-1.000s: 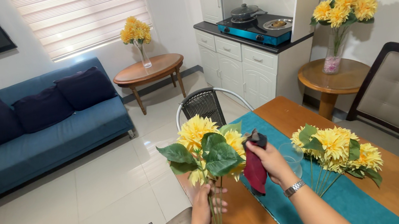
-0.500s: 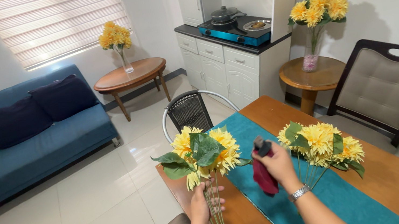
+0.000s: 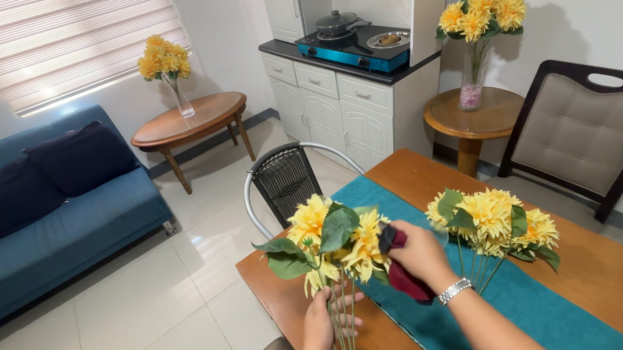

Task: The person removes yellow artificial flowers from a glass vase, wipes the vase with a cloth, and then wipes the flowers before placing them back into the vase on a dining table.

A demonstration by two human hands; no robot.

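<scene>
Yellow artificial flowers (image 3: 331, 240) stand nearly upright at the lower centre of the frame, blooms up and long green stems running down to the bottom edge, where their ends are cut off. The left hand (image 3: 323, 325) is wrapped around the stems, fingers curled together, above the near corner of the wooden table (image 3: 619, 274). The right hand (image 3: 418, 257) presses a dark red cloth (image 3: 404, 274) against the right side of the blooms, fingers closed on it; part of the cloth is hidden behind the hand and leaves. Right of that hand, a second yellow bunch (image 3: 495, 224) sits on the teal table runner (image 3: 541, 314), stems slanting toward lower left; what holds it is hard to make out. Beyond the table's far end stands a black wicker chair (image 3: 287, 179). Both forearms run off the bottom edge.
</scene>
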